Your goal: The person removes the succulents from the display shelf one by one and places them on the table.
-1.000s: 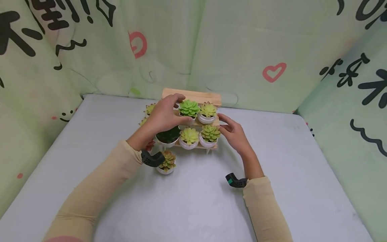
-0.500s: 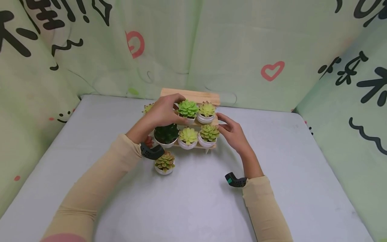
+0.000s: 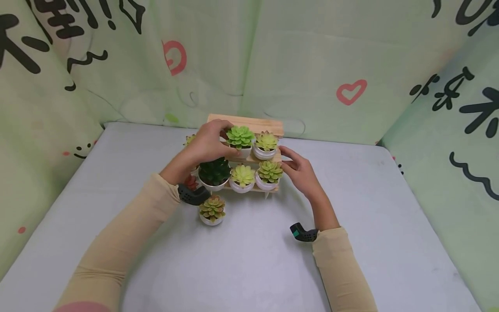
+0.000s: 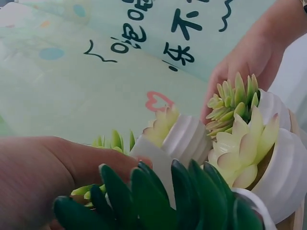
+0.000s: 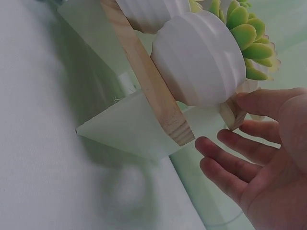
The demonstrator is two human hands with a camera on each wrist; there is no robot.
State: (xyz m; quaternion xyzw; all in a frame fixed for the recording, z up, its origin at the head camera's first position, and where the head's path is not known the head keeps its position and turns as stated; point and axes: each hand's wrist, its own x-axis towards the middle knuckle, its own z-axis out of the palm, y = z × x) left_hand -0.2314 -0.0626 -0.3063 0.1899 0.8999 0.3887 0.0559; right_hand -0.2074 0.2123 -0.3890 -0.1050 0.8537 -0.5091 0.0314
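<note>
My left hand (image 3: 208, 142) grips a potted succulent (image 3: 240, 137) with bright green leaves, at the middle tier of a wooden plant stand (image 3: 249, 125). In the left wrist view its thumb presses the white pot (image 4: 156, 160), behind a dark green succulent (image 4: 158, 196) in the foreground. My right hand (image 3: 302, 171) is at the stand's right end. The right wrist view has its thumb and index finger pinching the end of a wooden board (image 5: 232, 115), the other fingers loosely bent below. Pale yellow-green succulents (image 3: 267, 141) in white pots stand along both tiers.
One potted succulent (image 3: 212, 209) with reddish-green leaves stands on the white table (image 3: 249, 260) in front of the stand. A red succulent (image 3: 191, 182) and further pots at the stand's left are partly covered by the left arm. A printed curtain (image 3: 296, 65) hangs behind.
My left hand has shifted slightly left with the bright green succulent, which now sits a little farther left and higher in view. The right hand has kept its place on the stand.
</note>
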